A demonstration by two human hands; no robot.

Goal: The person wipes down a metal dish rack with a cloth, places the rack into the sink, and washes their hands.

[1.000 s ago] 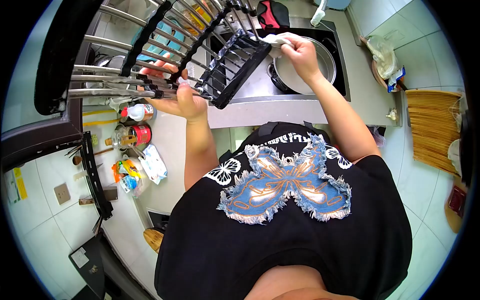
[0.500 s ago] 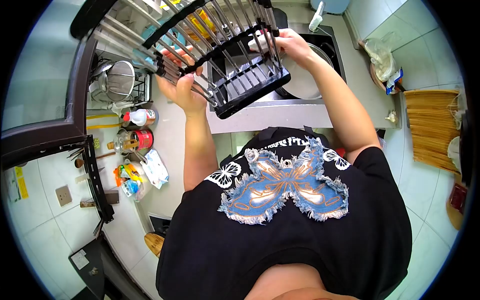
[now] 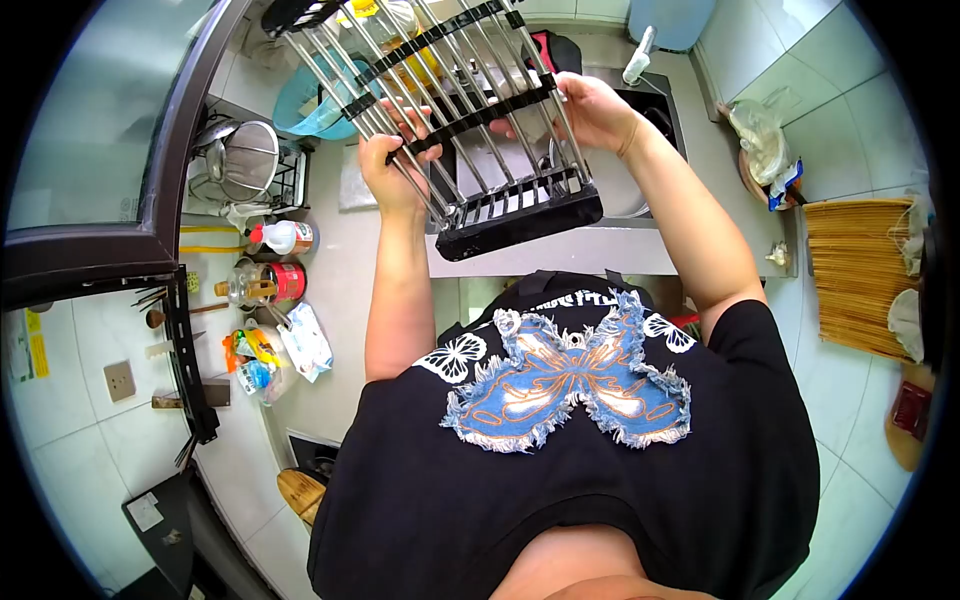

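A rack of metal bars with black plastic end pieces is held up, tilted, above the sink and the counter edge. My left hand is closed around its left bars, with the fingers showing between them. At the right side, my right hand is closed on a whitish cloth against the bars. The bars partly hide the cloth and the right fingertips. Beneath the rack, a round metal pan sits partly covered in the sink.
A blue basin and a yellow oil bottle stand behind the rack. Left on the counter are a red-capped bottle, a red-labelled jar and a wipes pack. The faucet is at back right. A dark-framed window juts in at left.
The rack has shifted right and slightly toward me, and turned more upright. Both hands have moved with it, and more of the blue basin shows on the left.
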